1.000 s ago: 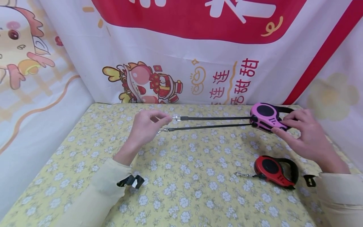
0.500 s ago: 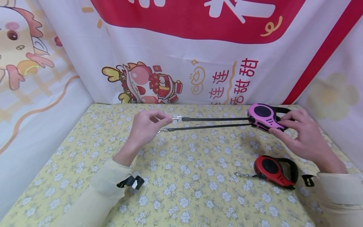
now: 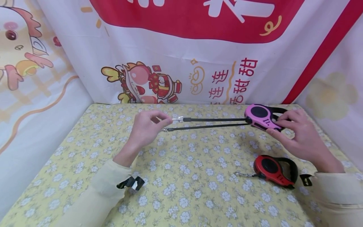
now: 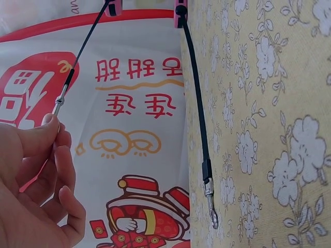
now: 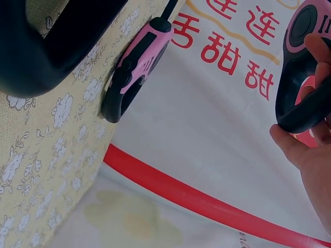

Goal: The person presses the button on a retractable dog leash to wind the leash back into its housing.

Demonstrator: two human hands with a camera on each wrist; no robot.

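Note:
My left hand (image 3: 146, 127) pinches the silver clip (image 4: 60, 99) of a retractable dog leash between thumb and forefinger. Its black strap (image 3: 215, 119) runs tight across to the pink leash case (image 3: 257, 114), which my right hand (image 3: 299, 135) grips by the handle end, above the table. A second pink retractable leash (image 5: 137, 67) lies on the table behind it, mostly hidden in the head view. That one's strap (image 4: 198, 98) stretches left along the cloth, ending in a silver clip (image 4: 212, 209).
Nearer me on the right lies a red retractable leash (image 3: 270, 168), its short silver clip (image 3: 242, 174) pointing left. Yellow flowered cloth (image 3: 184, 183) covers the table. Printed white curtains (image 3: 187, 47) stand along the back and both sides.
My right hand has shifted a little left with the held pink leash, and the strap to my left hand has shortened slightly. My left hand stays almost still.

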